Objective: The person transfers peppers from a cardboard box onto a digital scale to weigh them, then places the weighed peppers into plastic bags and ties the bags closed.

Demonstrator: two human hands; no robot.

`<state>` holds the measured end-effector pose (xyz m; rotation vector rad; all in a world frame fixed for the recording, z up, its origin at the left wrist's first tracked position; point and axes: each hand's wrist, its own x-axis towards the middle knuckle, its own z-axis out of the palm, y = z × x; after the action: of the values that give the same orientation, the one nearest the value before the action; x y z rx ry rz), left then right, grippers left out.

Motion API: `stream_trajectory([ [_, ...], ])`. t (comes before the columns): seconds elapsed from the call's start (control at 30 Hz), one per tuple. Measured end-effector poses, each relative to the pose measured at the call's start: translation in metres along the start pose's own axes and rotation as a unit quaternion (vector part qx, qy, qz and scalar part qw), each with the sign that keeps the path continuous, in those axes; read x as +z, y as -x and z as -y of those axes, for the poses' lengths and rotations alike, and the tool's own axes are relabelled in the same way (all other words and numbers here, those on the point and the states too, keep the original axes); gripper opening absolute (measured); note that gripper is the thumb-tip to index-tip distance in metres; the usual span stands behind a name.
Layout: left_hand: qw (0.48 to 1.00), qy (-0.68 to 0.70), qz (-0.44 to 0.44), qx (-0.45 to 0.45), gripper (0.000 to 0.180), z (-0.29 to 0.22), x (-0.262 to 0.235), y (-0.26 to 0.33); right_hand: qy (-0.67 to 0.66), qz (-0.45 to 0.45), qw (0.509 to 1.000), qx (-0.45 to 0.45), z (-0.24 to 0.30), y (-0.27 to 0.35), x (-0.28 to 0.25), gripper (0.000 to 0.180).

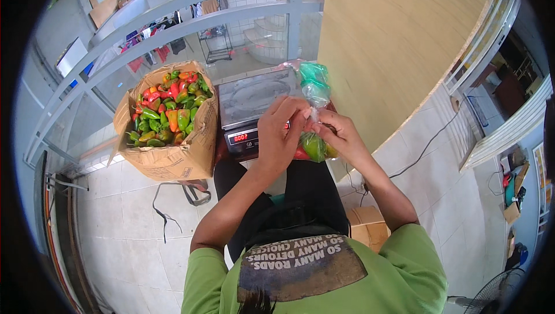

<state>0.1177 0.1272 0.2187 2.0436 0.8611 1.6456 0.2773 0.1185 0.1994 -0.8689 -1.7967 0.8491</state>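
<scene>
1. Tiled floor (133, 239), railing behind, wood panel on the right. Person sits with a digital scale (254, 109) in front and an open cardboard box (173, 161) of red, green and orange peppers (167, 111) to the left of it.
2. Clear plastic bag (315, 140) of peppers is held above the lap, just in front of the scale, neck pulled upward.
3. Left hand (280, 135): grip closed on the bag neck. Right hand (341, 135): grip closed, pinching the neck from the other side.
4. Risk: thin film slips or tears at the neck under load, so peppers drop to the floor.
5. Risk: bag or elbow bumps the scale; it sits near the lap edge.
6. Risk: box wall leans outward and is torn at the rim; a knock could spill it.
7. Risk: loose cable (428, 146) on the floor at right could snag.
</scene>
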Motion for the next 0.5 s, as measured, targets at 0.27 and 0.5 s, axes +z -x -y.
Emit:
stream_trajectory([
  [0.27, 0.994, 0.018, 0.109, -0.02, 0.004, -0.004, -0.001, -0.011, -0.011, 0.045, 0.998, 0.053, -0.012, 0.01, -0.028, 0.02],
  [0.5, 0.992, -0.04, 0.093, -0.081, 0.006, 0.036, -0.047, 0.03, 0.018, 0.103, 0.986, 0.13, -0.008, 0.037, -0.088, 0.023],
])
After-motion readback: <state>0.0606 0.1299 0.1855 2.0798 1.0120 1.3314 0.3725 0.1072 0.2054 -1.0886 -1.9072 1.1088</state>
